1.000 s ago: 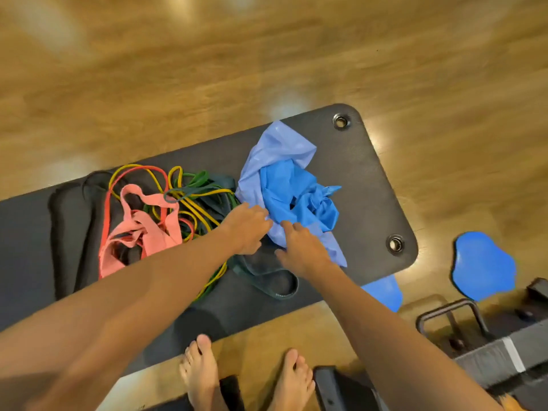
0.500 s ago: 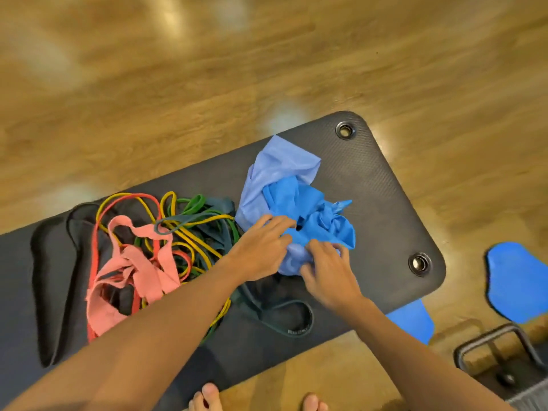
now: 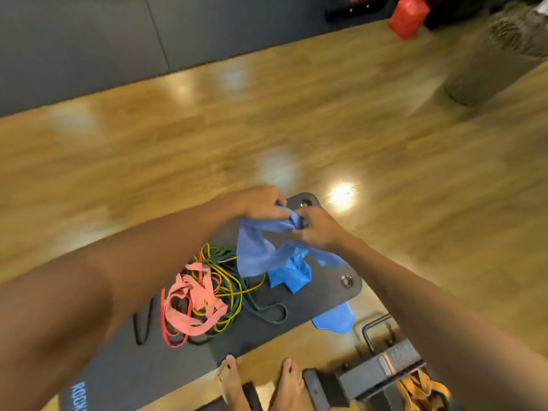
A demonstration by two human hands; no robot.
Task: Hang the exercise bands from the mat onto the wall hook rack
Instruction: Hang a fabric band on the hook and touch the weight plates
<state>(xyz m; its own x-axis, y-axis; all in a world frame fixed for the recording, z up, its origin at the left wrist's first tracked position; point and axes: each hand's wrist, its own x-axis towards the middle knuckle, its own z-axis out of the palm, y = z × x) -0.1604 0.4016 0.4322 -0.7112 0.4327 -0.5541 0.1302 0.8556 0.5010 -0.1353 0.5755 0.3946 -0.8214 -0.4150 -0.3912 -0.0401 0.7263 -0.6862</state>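
A wide wooden floor (image 3: 267,137) runs out ahead, shiny with lamp glare, and a dark padded surface (image 3: 89,40) borders its far edge. A red container (image 3: 407,16) stands far off at the upper right. Close to the person's bare feet (image 3: 261,384) sits a black metal frame (image 3: 376,366) with some orange-yellow straps (image 3: 424,387) beside it, and a flat blue piece (image 3: 335,318) lies on the floor, tucked against the mat's near edge.

The dark grey mat (image 3: 326,292) has metal eyelets at its corners. On it lies a tangle of bands: a broad pink band (image 3: 192,304), thin yellow loops (image 3: 231,292), green loops (image 3: 222,253), a red loop (image 3: 172,336) and a dark loop (image 3: 267,312), all twisted through one another. A brighter blue band (image 3: 292,275) sits crumpled just right of the heap.

Both hands are close together above the mat's far corner. The left hand (image 3: 258,203) and right hand (image 3: 317,229) each clutch the gathered top of a pale blue sheet band (image 3: 261,250), which droops in loose folds, its lower end reaching the crumpled blue band.
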